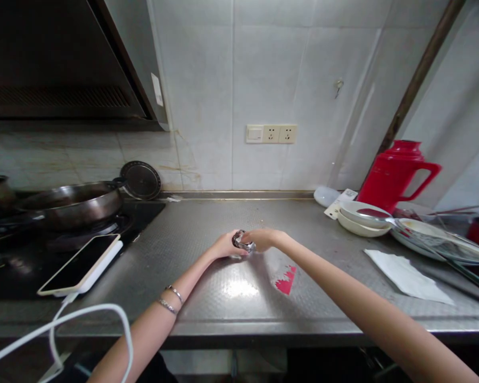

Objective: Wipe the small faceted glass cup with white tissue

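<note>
Head view: the left hand (225, 244) is curling around a small, round, dark-rimmed shiny object (237, 240), holding it over the middle of the grey textured metal tabletop (303, 223); contact with the surface is not showing clearly. The right hand (265, 239) is bringing its fingers to the rim; their grip cannot be told. Good practice: the left hand should be bracing firmly, the right working gently.

Over on the black stove (8, 284) sits a steel pan (80, 206), a dark round disc (140, 181) upright by the tiled wall (203, 80); to the right, a red thermos (389, 178) stands behind stacked pale bowls (359, 226).
</note>
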Demonstrator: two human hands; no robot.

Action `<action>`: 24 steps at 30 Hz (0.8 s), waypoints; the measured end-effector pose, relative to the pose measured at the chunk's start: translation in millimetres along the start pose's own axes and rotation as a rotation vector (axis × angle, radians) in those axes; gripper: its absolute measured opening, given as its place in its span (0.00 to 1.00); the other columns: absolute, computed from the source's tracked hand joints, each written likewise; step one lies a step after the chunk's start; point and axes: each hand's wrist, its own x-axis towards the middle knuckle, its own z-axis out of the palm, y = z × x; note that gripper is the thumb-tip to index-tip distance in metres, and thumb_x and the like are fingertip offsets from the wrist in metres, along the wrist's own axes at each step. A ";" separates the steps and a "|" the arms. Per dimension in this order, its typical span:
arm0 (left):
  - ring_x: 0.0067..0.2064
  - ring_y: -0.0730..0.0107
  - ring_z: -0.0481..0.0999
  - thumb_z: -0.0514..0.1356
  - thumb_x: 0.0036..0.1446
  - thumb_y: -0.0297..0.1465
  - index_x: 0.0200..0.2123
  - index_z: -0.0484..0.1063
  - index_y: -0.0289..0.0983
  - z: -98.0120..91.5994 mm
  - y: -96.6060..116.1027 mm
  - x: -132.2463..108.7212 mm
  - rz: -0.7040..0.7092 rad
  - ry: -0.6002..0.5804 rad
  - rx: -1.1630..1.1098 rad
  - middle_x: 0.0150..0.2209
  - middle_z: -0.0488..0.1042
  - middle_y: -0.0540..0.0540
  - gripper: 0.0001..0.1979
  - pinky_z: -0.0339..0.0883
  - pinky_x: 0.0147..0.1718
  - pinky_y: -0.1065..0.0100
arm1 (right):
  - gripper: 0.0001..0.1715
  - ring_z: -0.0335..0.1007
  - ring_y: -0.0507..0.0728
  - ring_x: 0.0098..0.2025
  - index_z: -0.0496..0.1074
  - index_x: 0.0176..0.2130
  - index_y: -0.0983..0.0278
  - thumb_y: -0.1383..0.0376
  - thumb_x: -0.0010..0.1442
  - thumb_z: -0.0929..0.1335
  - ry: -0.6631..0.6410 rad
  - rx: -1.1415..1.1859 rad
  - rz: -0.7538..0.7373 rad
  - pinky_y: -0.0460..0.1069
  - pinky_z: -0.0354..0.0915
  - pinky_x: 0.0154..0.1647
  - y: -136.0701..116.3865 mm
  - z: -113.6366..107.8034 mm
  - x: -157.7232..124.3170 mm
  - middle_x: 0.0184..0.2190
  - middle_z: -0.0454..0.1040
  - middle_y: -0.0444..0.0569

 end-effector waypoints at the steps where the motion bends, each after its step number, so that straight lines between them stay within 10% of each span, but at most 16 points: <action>1: 0.44 0.58 0.74 0.71 0.33 0.40 0.48 0.70 0.36 -0.3 0.6 -0.3 0.003 -0.001 0.001 0.43 0.77 0.45 0.36 0.65 0.41 0.66 | 0.31 0.71 0.60 0.49 0.70 0.51 0.52 0.76 0.50 0.67 -0.004 -0.021 0.026 0.50 0.67 0.41 -1.3 1.1 0.1 0.54 0.71 0.49; 14: 0.43 0.59 0.75 0.72 0.32 0.42 0.49 0.69 0.36 -0.3 -0.3 -0.2 -0.013 -0.014 -0.016 0.42 0.77 0.45 0.38 0.66 0.41 0.66 | 0.27 0.74 0.59 0.43 0.71 0.50 0.55 0.74 0.51 0.67 -0.102 -0.061 0.044 0.47 0.67 0.37 -1.2 -8.5 -5.4 0.46 0.76 0.50; 24: 0.42 0.59 0.76 0.71 0.32 0.40 0.48 0.70 0.35 0.6 3.9 -0.9 -0.026 0.023 0.029 0.43 0.77 0.44 0.36 0.66 0.40 0.67 | 0.25 0.64 0.65 0.55 0.68 0.51 0.51 0.70 0.56 0.66 0.101 -0.244 0.147 0.58 0.66 0.46 -13.3 8.5 -3.5 0.53 0.71 0.48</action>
